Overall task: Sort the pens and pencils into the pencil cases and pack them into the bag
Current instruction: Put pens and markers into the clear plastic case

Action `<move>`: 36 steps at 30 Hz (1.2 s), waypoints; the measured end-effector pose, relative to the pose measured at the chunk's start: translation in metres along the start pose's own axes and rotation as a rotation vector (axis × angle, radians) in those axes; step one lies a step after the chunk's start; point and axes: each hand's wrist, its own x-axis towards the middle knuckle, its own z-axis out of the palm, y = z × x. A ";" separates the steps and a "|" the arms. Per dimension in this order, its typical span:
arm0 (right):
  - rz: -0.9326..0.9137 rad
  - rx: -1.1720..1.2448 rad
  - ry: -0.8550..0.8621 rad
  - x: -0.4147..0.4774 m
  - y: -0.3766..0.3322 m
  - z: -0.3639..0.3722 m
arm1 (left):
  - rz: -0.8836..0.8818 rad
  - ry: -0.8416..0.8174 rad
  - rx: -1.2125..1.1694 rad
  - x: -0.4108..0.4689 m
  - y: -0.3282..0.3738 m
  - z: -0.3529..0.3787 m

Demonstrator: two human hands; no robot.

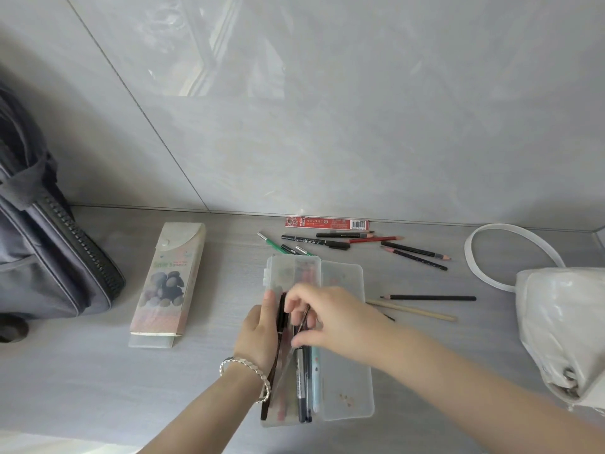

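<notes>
Pens [302, 388] lie lengthwise in the tray of the open clear pencil case [347, 371] at near centre. The left hand [258, 332] grips its left wall, and the right hand [334, 319] pinches a thin dark pencil [306, 317] between thumb and fingertips above it. Loose pencils [415, 253] lie beyond, and a closed printed pencil case [168, 283] lies to the left.

We see a grey backpack [49, 257] w/ black zip, left. Pale case [168, 283] w/ teddy-bear print, pinkish near end. Frosted clear case [343, 322]: black pens, light-blue pen [316, 381], thin brown pencil [303, 321]. Far: red box [327, 222] w/ white barcode, green pen [273, 245], red pencil [376, 239]. Right: black pencil [432, 298], tan pencil [412, 310], glossy white bag [563, 329]. Silver bracelet [248, 371]. Tabletop [98, 371] grey wood-grain; wall [327, 109] grey, marbled.
</notes>
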 end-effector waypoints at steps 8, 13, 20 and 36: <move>-0.172 -0.005 0.142 0.017 0.008 0.005 | 0.000 0.012 -0.097 0.011 0.013 0.006; -0.021 -0.133 0.585 0.058 0.050 -0.043 | -0.085 0.045 -0.156 0.027 0.013 -0.002; 0.402 -0.757 0.165 0.127 0.108 -0.075 | -0.145 0.040 -0.114 0.041 0.008 -0.007; 0.397 -0.973 0.021 0.135 0.109 -0.070 | -0.168 0.047 -0.167 0.040 -0.004 -0.012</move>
